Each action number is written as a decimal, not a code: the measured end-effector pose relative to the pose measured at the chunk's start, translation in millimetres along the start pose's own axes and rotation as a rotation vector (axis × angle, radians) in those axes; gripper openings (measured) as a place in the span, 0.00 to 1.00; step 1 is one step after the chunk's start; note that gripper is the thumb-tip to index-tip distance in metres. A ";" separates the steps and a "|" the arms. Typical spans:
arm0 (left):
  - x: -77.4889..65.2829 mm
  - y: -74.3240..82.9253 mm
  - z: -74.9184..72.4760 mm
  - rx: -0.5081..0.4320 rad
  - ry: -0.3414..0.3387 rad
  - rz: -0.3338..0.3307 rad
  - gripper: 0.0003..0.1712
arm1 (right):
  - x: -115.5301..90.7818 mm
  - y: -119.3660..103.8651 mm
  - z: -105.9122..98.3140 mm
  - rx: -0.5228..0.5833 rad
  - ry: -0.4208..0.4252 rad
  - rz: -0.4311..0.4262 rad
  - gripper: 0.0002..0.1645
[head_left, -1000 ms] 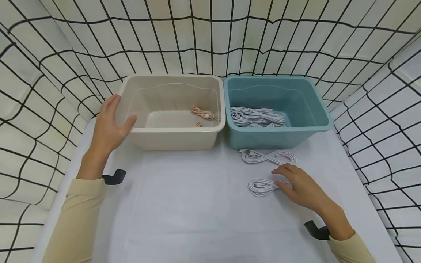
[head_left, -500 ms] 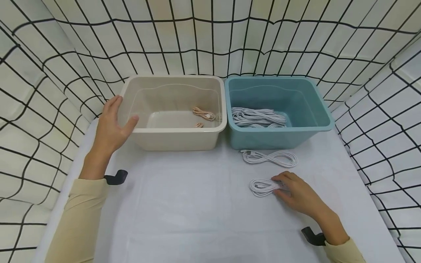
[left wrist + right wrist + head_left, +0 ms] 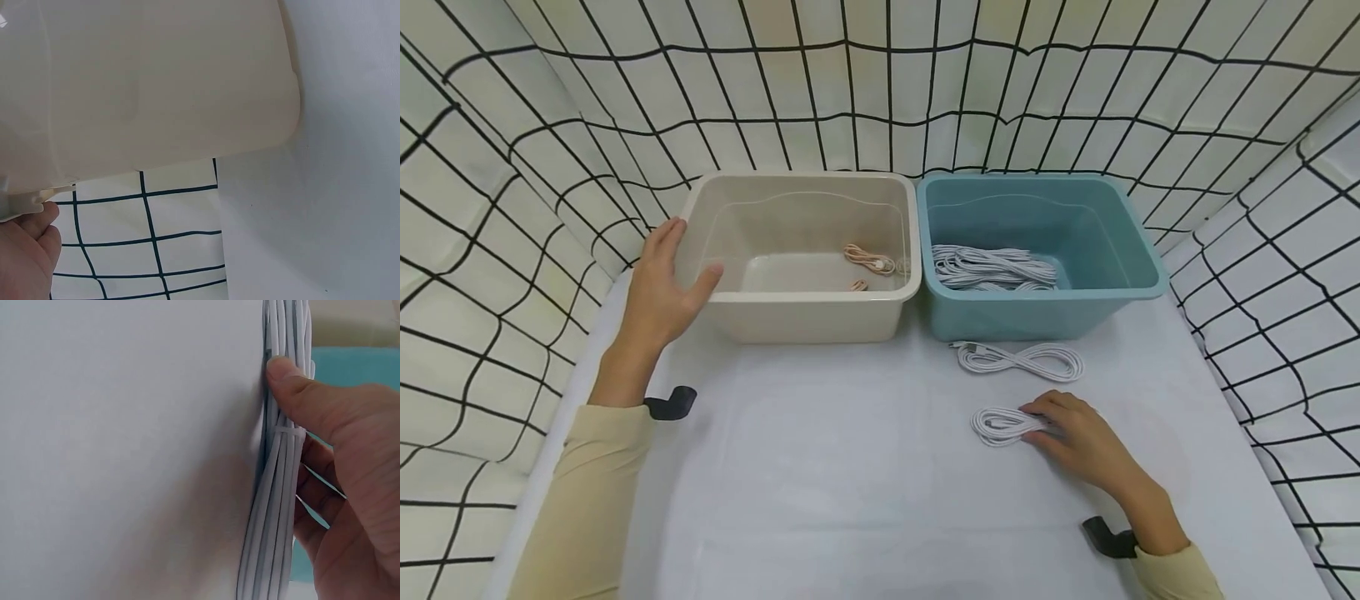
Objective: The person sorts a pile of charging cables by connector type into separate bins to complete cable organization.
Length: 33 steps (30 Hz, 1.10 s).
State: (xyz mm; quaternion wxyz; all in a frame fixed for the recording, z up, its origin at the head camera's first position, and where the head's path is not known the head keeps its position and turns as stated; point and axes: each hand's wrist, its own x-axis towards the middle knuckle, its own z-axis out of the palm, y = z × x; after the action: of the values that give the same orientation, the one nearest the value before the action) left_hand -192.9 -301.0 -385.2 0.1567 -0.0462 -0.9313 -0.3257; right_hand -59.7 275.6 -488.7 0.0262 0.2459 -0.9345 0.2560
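Note:
My left hand (image 3: 661,298) holds the left rim of the beige bin (image 3: 797,320); in the left wrist view its fingers curl under the lip. On the white cloth, my right hand (image 3: 1084,443) pinches the right part of a coiled white cable (image 3: 997,426) between thumb and fingers. The right wrist view shows the cable's bundled strands (image 3: 272,506) with a thin tie around them, just below the thumb. Another coiled white cable (image 3: 1051,363), with a plug at its left end, lies between that hand and the teal bin (image 3: 1037,315).
Several white cables (image 3: 992,268) lie piled in the teal bin, which stands against the beige one. Inside the beige bin are orange-pink cable coils (image 3: 870,259). Black wire grid (image 3: 887,83) encloses the table (image 3: 820,467) at the back and both sides.
My right hand came down onto the nearer white cable and its thumb and fingers closed on it. The left hand keeps its place at the bin; the whole view shifted slightly.

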 end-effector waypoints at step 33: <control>0.4 0.8 0.8 -0.003 0.015 0.011 0.48 | -2.9 -8.3 5.5 -0.106 -0.014 -0.018 0.18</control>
State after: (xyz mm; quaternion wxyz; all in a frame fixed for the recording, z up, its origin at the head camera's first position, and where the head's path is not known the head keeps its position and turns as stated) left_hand -193.4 -299.9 -385.2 0.1655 -0.0491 -0.9293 -0.3265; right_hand -52.7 268.0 -490.1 0.0347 0.2544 -0.9447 0.2042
